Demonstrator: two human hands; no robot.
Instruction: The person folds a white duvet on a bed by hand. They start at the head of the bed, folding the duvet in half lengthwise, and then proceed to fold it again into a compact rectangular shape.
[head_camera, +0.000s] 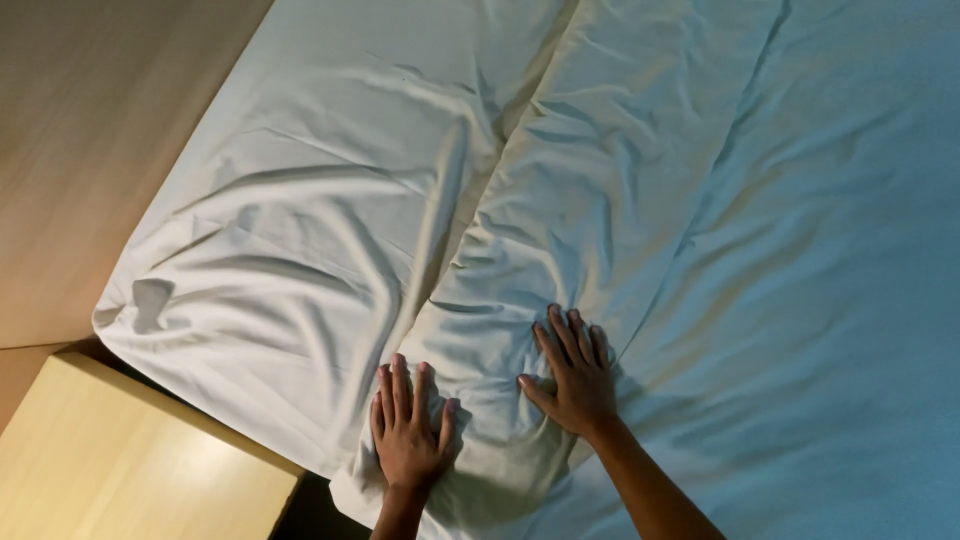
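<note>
A white pillow (520, 290) lies on the bed, running from 6 o'clock near the bottom edge up toward 12 o'clock, its cover creased in many folds. Both hands press flat on its lower end. The left hand (408, 432) rests palm down at about 6 o'clock, its fingers (398, 385) stretched out and slightly apart, gripping nothing. The right hand (574, 375) lies just beside it toward 5 o'clock, palm down, fingers spread, thumb out to the side, also clamped on nothing.

A 2nd white pillow (300, 230) lies at 9 o'clock, touching the 1st along a long seam-like crease. A white sheet (830, 300) covers the bed from 1 to 5 o'clock. A wooden headboard panel (90, 130) fills 10 to 11 o'clock, and a light wooden bedside table (130, 470) stands at 7 o'clock.
</note>
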